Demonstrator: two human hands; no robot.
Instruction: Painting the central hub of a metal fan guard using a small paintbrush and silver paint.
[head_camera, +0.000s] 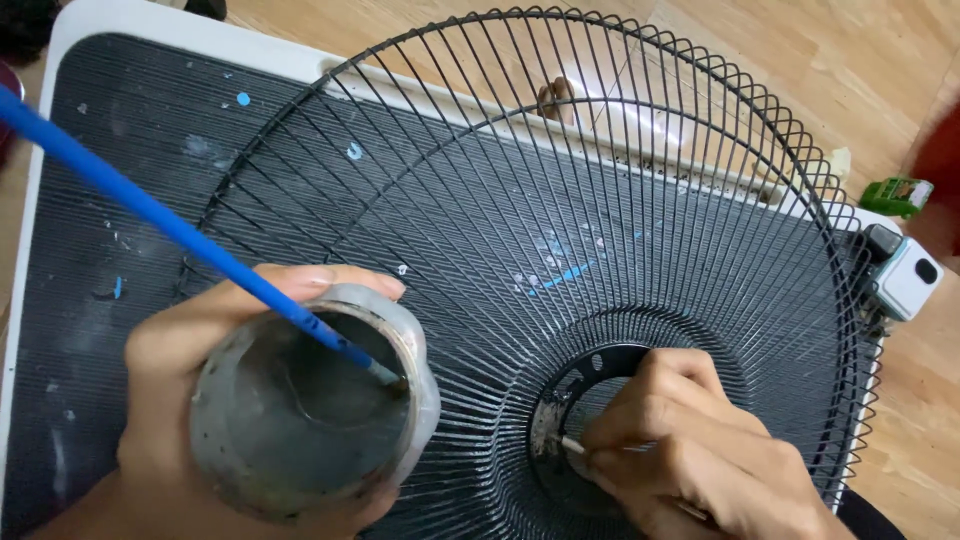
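My left hand grips a round grey tin cup smeared with paint, low at the left. A brush with a long blue handle leans in the cup, its tip inside. My right hand pinches a small thin brush and touches its tip to the black centre ring of a black wire fan grille. The grille lies tilted over a dark ribbed panel with a white frame.
Blue and white paint flecks dot the dark panel. A small white device sits at the grille's right edge, and a green object lies on the wooden floor beyond. A toe shows behind the grille.
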